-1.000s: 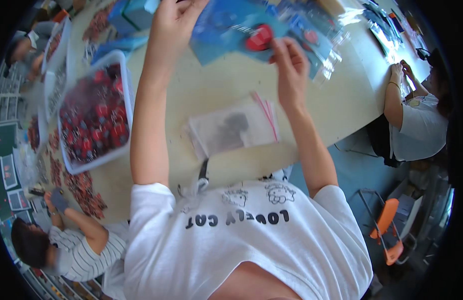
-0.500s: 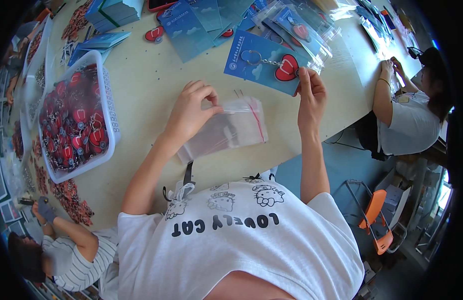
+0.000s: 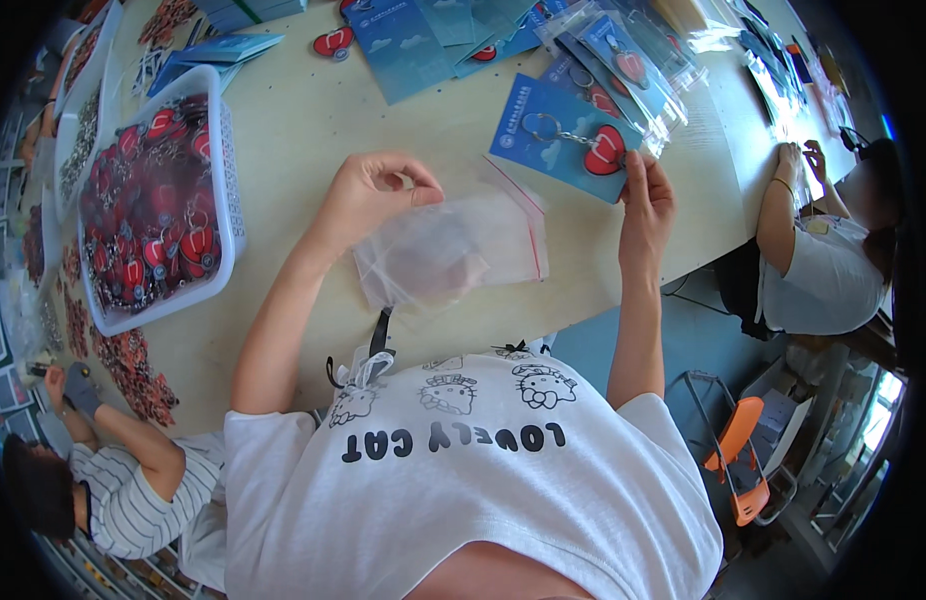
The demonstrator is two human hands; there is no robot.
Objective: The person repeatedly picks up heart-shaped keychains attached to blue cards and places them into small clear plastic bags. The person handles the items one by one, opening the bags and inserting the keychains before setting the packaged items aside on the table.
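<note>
Heart keyring [image 3: 605, 150], one: flat red pendant, dark-rimmed, with silvery metal chain and split ring; lies across a smooth, blue, rectangular backing card [image 3: 555, 158], lower right corner pinched by the right hand [image 3: 650, 192]. Clear plastic bags [image 3: 503, 255], beside it: limp, wrinkled, red-striped; left hand [image 3: 375, 198] at upper edge, thumb and forefinger nearly meeting, cannot tell if gripping film.

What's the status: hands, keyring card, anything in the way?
Right hand pinching blue card with red heart keyring. Left hand at clear plastic bags, grip unclear. Bagged keyrings close beyond blue card.
</note>
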